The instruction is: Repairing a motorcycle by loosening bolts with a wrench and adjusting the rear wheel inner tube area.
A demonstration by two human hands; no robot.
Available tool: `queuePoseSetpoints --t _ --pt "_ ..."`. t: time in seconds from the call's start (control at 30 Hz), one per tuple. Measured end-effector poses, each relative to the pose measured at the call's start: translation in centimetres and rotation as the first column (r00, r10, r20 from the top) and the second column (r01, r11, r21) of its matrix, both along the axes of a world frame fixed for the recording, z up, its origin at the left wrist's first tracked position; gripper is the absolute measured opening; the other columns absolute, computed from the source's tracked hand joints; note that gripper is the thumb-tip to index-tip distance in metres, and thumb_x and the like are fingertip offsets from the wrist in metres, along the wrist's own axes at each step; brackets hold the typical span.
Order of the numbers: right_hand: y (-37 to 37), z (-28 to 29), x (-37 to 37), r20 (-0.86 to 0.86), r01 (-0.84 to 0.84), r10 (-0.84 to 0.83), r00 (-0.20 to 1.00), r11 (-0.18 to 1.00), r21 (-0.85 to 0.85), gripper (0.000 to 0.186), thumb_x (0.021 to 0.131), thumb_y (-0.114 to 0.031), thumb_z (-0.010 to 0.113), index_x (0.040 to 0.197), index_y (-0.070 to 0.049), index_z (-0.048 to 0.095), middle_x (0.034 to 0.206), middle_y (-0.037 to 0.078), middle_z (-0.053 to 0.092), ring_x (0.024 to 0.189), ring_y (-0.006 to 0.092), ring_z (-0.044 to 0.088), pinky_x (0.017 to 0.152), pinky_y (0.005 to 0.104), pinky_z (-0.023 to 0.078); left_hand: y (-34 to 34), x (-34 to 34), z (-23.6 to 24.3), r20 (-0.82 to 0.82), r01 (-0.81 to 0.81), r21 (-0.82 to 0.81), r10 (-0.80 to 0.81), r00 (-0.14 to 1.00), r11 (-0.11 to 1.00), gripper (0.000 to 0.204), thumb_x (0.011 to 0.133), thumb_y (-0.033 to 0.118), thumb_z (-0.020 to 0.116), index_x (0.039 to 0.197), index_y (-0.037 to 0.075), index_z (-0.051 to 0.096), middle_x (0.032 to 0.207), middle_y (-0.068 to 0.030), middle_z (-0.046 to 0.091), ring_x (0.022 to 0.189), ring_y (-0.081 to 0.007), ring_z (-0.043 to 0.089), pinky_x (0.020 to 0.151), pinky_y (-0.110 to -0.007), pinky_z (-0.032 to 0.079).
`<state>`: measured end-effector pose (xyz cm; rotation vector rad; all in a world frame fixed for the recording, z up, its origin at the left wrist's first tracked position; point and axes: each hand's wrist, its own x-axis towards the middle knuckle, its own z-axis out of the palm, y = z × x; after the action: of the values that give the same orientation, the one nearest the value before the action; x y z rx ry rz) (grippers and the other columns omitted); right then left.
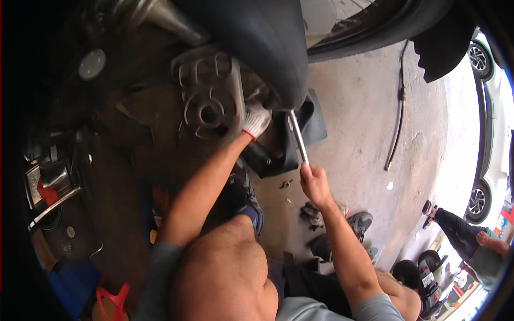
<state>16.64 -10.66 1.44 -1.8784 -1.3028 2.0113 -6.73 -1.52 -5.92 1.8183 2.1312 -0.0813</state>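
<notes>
My bare right hand point(316, 185) is closed round the lower end of a long silver wrench handle point(299, 136). Its upper end meets the underside of a smooth black body panel point(267, 45) of a motorbike, and what it fits onto is hidden. My left hand point(257, 121), in a white knit glove with a red cuff, reaches up under that panel. Its fingers are blurred and partly out of sight among dark metal parts. Beside it stands a grey slotted plate point(211, 96) with a round hole. Below both hands lies a black plastic piece point(276, 165).
A wheel point(369, 45) arches overhead at the right. On the concrete floor lie a black hose point(396, 128), a small metal part point(286, 184) and dirty gloves point(312, 215). Another person point(471, 241) sits at the far right, near a parked white car point(495, 123). A red stand point(113, 299) is at lower left.
</notes>
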Motion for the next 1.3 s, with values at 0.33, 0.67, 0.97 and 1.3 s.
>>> queuePoseSetpoints --t 0.33,0.67,0.97,1.3 --pt "-0.4 -5.2 3.4 0.112 0.010 -0.015 0.994 0.999 0.042 0.045 0.093 -0.033 0.045 0.060 -0.001 0.047 0.053 0.002 0.048 0.048 0.0115 0.046 0.046 0.0277 0.037 1.4 1.7 0.7 0.211 -0.044 0.462 -0.062 0.976 0.886 0.031 0.083 0.026 0.052 0.102 0.004 0.062 0.105 -0.0209 0.060 0.102 -0.0357 0.055 0.085 -0.040 0.047" --pt "0.8 -6.6 1.8 0.274 -0.170 0.112 0.955 0.966 0.197 0.042 0.093 -0.033 0.045 0.066 -0.002 0.051 0.052 0.002 0.048 0.052 0.0103 0.047 0.047 0.0291 0.037 1.3 1.4 1.5 0.427 -0.201 0.220 0.091 0.900 0.955 0.032 0.083 0.022 0.053 0.110 0.004 0.058 0.114 -0.0204 0.056 0.110 -0.0331 0.051 0.091 -0.039 0.043" --pt "1.4 0.6 -1.2 -0.303 0.305 -0.181 0.936 0.847 0.435 0.034 0.094 -0.027 0.045 0.069 -0.005 0.044 0.053 -0.004 0.041 0.046 0.0055 0.036 0.042 0.0242 0.030 0.5 0.8 -0.1 0.258 -0.128 0.438 0.012 0.966 0.890 0.028 0.083 0.023 0.052 0.102 0.004 0.061 0.107 -0.0196 0.059 0.105 -0.0352 0.053 0.087 -0.041 0.045" --pt "2.4 1.9 -1.7 -0.230 0.239 -0.171 0.958 0.919 0.313 0.040 0.096 -0.032 0.042 0.064 -0.008 0.041 0.050 -0.004 0.039 0.042 0.0042 0.034 0.039 0.0220 0.026 -1.2 0.3 -3.4 -0.273 0.175 0.156 -0.127 0.953 0.972 0.027 0.082 0.020 0.053 0.102 0.004 0.060 0.106 -0.0186 0.060 0.104 -0.0347 0.054 0.086 -0.040 0.046"
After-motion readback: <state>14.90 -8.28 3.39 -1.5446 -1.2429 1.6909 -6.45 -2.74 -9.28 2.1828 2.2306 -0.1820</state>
